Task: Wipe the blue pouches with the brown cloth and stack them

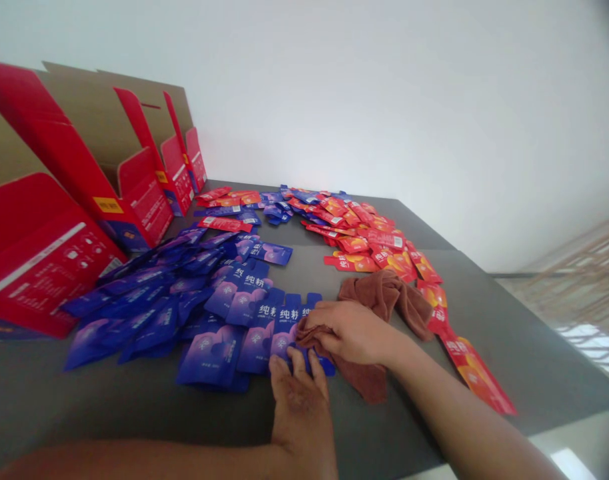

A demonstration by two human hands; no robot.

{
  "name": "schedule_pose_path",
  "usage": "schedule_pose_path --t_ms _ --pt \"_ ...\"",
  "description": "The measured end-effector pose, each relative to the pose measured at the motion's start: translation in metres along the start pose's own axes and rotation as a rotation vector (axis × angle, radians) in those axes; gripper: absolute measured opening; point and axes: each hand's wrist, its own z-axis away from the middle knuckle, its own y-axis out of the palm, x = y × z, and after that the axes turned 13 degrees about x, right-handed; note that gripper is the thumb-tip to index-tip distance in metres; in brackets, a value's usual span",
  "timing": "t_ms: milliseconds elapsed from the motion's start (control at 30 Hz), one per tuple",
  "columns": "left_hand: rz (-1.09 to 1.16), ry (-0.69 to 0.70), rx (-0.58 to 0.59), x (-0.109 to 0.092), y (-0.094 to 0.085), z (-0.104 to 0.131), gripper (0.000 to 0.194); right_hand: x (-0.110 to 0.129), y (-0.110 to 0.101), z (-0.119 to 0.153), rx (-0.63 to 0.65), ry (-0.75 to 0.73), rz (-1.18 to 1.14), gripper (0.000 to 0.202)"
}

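Observation:
Bunched in my right hand (347,328) is a brown cloth (369,290), pressed onto the right end of a row of blue-purple sachets (257,340). One part of the cloth hangs toward me and another trails off to the right. My left hand (300,387) rests its spread fingertips on the lower edge of the same sachets, just below the cloth. To the left, many more blue sachets (149,300) lie in an overlapping heap. The sachet directly under the cloth is mostly hidden.
Open red cardboard boxes (144,193) stand along the left side. Red-orange sachets (352,217) form a heap at the back, with some strung down the right side. A white wall (344,100) rises behind the grey table (484,300).

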Motion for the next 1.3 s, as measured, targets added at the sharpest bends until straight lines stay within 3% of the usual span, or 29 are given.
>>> schedule_pose_path --t_ms 233,533,733,833,1000,1067,1300 --pt "-0.045 0.097 -0.047 0.014 -0.015 0.001 0.049 -0.028 -0.002 -0.006 -0.105 0.262 -0.002 0.026" --pt "0.056 0.012 -0.01 0.001 -0.004 0.003 0.047 -0.005 -0.003 0.001 0.036 -0.119 -0.11 0.03" --pt "-0.015 0.043 -0.05 0.007 -0.009 0.003 0.047 -0.031 -0.001 -0.003 -0.074 0.135 -0.033 0.027" --pt "-0.003 0.032 -0.055 0.006 -0.007 0.003 0.047 -0.032 -0.005 0.0 -0.081 0.206 0.019 0.023" --pt "0.1 -0.009 -0.027 -0.001 -0.001 0.001 0.045 -0.013 -0.01 0.009 0.113 -0.115 -0.065 0.023" --pt "0.082 0.015 -0.022 0.0 0.0 0.001 0.045 -0.012 -0.009 0.01 0.141 -0.15 -0.101 0.024" --pt "-0.064 0.022 -0.077 0.007 -0.006 0.003 0.047 -0.042 -0.007 0.007 -0.073 0.277 0.016 0.021"
